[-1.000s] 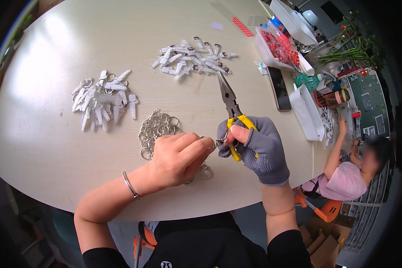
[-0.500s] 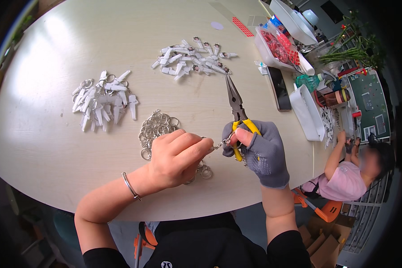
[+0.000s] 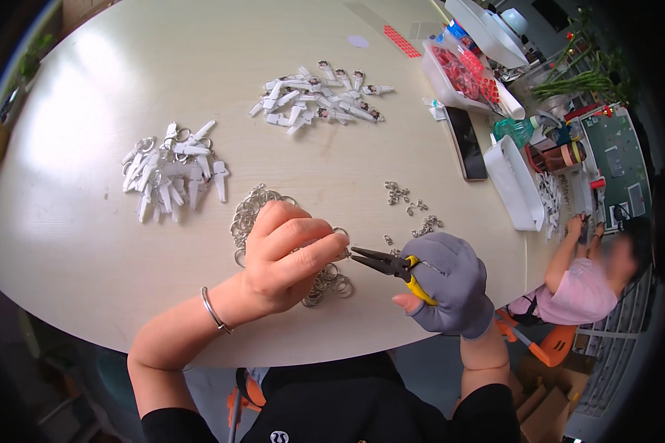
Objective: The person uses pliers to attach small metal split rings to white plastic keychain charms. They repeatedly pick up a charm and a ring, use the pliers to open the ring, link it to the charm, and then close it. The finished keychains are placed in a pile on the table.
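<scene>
My bare left hand (image 3: 288, 255) pinches a metal key ring (image 3: 340, 232) at its fingertips, partly hidden by the fingers. In my right hand (image 3: 454, 284), which wears a grey fingerless-thumb glove, are needle-nose pliers (image 3: 380, 260) with yellow handles. The plier jaws point left and are slightly apart, their tips right beside the key ring. Under and behind my left hand lies a heap of key rings with short chains (image 3: 255, 210). Small metal links (image 3: 425, 225) are scattered just beyond my right hand.
Two piles of white flat charms lie farther off, one with rings (image 3: 174, 177) at left and one (image 3: 303, 96) at the back. A phone (image 3: 465, 144), a white tray (image 3: 513, 184) and a tub of red pieces (image 3: 451, 77) line the right side. A co-worker (image 3: 580, 292) sits at right.
The pliers have swung from pointing away to pointing left, their tips now at the left fingertips. My right hand has moved slightly right and nearer, uncovering the small links.
</scene>
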`<state>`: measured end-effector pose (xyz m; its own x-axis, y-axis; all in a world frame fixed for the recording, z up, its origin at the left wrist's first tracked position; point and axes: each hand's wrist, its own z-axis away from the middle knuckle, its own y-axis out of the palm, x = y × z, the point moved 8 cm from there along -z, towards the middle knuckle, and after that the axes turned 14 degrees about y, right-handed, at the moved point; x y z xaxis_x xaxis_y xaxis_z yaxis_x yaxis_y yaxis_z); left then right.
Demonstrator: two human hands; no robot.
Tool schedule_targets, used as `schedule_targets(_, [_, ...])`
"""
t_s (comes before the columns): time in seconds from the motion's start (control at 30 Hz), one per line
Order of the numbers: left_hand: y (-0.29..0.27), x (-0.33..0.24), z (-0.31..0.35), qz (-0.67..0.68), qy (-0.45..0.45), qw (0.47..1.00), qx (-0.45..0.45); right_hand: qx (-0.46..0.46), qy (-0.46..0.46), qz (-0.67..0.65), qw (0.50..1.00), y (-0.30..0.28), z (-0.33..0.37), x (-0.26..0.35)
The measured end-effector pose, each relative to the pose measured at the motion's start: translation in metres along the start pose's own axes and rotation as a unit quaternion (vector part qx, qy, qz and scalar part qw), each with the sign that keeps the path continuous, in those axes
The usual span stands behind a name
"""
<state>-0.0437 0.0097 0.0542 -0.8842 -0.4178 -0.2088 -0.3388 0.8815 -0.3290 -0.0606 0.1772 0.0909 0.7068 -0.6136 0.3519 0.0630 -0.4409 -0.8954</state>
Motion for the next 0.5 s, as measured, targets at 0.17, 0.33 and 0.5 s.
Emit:
schedule_targets(0.17, [-0.003, 0.000, 0.000, 0.007, -0.002, 1.000, -0.004, -0.020, -0.006, 0.034, 0.999, 0.003, 0.005, 0.003])
schedule_targets(0.33, [-0.007, -0.005, -0.003, -0.006, 0.009, 1.000, -0.001, -0.062, 0.029, 0.061, 0.996, 0.015, 0.021, 0.014])
schedule_targets(0.5, [-0.010, -0.007, -0.003, -0.011, 0.032, 0.999, 0.001, -0.013, 0.073, -0.057, 0.996, 0.018, 0.016, 0.007])
